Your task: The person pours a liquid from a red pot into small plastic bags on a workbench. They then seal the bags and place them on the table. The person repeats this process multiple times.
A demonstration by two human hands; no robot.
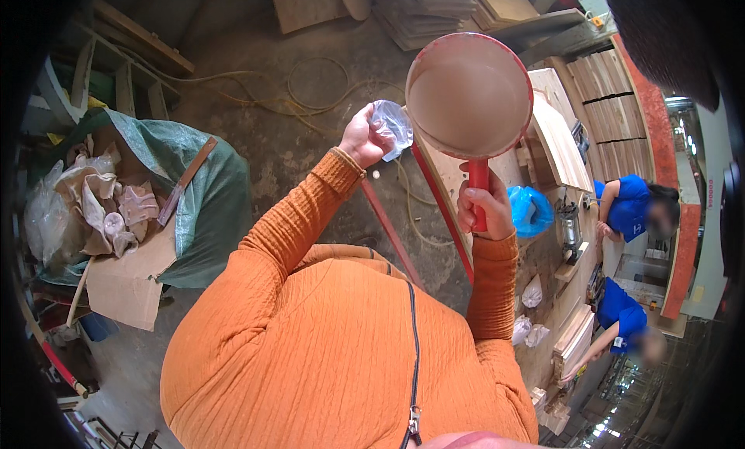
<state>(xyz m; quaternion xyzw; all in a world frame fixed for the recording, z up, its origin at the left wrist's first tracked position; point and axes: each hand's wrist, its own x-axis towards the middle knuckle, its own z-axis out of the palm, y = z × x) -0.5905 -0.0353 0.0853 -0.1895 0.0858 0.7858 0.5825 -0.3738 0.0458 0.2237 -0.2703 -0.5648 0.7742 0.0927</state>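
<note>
My right hand (489, 204) is wrapped round the red handle of a large round dipper (469, 96). The dipper's rim is red, and its inside is pale beige; whether that is a coating or contents I cannot tell. To its left, my left hand (363, 141) grips a crumpled see-through plastic bag (393, 127), which reaches almost to the dipper's rim. Both arms are stretched forward in orange sleeves.
At left, a green tarp sack (221, 208) holds plastic scraps and cardboard (128, 282). A hose (318, 61) coils across the floor. Stacked boards (423, 10) stand far ahead. On the right are a blue bag (530, 211), wood pieces and two people in blue shirts (627, 208).
</note>
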